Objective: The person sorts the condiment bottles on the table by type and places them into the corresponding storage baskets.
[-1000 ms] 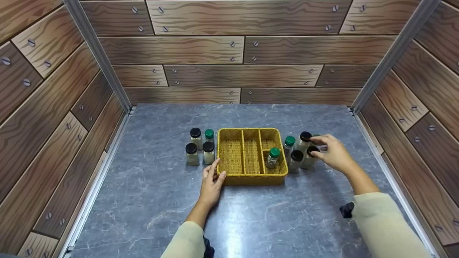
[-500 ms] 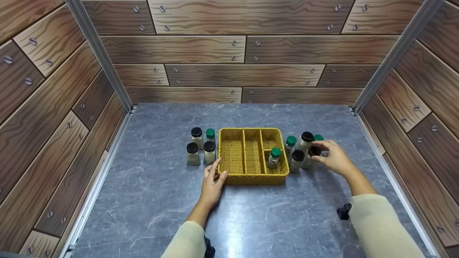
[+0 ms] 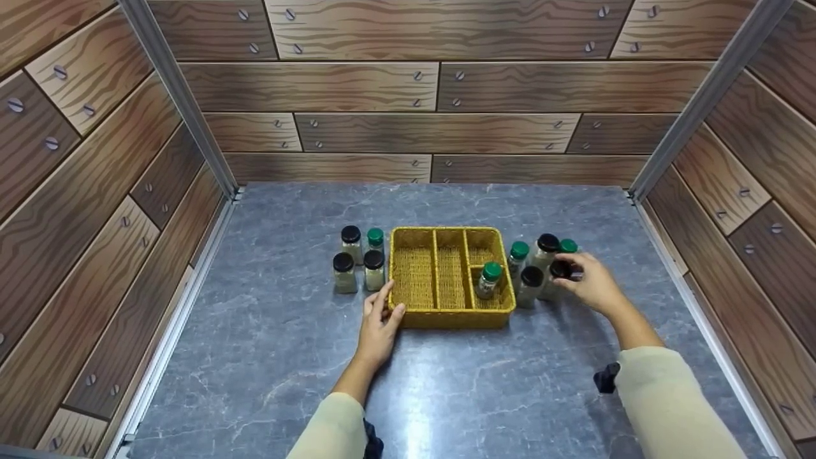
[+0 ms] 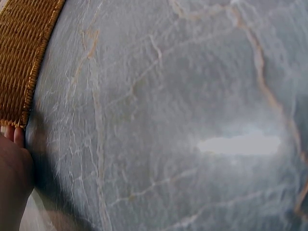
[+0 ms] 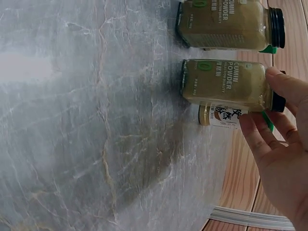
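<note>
A yellow woven basket (image 3: 456, 319) with several compartments stands on the table. A green-capped spice jar (image 3: 488, 282) is upright in its front right compartment. My left hand (image 3: 377, 335) rests at the basket's front left corner, index finger along the left side and thumb at the front. In the left wrist view, fingertips touch the woven wall (image 4: 19, 72). On the right, my right hand (image 3: 593, 280) pinches a black-capped cumin powder jar (image 5: 224, 82) near its cap, with the thumb on one side and fingers on the other. The jar appears upright on the table.
Beside the held jar stand another cumin powder jar (image 5: 226, 21), a taller black-capped jar (image 3: 546, 248) and green-capped jars (image 3: 517, 254). Left of the basket stands a group of black-capped jars (image 3: 344, 274) and a green-capped jar (image 3: 375, 239). Wood-patterned walls (image 3: 433, 89) surround the table.
My right hand has moved slightly down and closed its thumb and fingers around the top of the front right jar. The left hand stays at the basket corner.
</note>
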Action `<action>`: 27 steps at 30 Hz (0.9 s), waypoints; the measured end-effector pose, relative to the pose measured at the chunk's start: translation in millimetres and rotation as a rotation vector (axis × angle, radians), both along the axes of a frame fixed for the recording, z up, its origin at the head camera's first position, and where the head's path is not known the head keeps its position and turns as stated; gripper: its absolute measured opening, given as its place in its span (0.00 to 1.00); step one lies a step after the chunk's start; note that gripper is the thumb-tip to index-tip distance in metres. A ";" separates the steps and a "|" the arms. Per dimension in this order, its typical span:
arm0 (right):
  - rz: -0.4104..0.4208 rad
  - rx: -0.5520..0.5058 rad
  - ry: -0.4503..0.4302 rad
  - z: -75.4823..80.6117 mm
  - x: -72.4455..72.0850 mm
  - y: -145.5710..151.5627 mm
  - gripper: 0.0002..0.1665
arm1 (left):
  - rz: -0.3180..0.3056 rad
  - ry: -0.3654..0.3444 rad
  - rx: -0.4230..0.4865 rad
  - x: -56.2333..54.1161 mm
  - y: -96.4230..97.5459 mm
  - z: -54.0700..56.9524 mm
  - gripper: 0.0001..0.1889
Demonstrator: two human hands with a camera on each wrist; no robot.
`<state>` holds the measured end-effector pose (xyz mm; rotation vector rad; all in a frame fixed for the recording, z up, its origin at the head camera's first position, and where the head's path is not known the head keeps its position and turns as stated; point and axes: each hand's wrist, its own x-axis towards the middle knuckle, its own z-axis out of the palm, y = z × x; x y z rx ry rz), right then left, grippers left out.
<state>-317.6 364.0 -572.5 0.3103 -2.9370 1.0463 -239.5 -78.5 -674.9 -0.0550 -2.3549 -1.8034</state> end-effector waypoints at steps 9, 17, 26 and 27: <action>-0.048 -0.033 -0.046 -6.7 -1.5 2.1 0.32 | -0.001 -0.004 0.005 0.4 -0.2 -0.6 0.31; -0.053 -0.042 -0.069 -9.2 -5.0 5.0 0.32 | -0.009 -0.002 0.003 -0.3 -0.5 -1.1 0.31; -0.062 -0.024 -0.052 -10.1 -2.6 4.0 0.32 | -0.002 0.014 0.004 -0.1 0.7 -1.5 0.31; -0.063 -0.023 -0.047 -10.4 -2.1 4.1 0.32 | -0.001 0.014 0.004 0.0 1.1 -1.5 0.31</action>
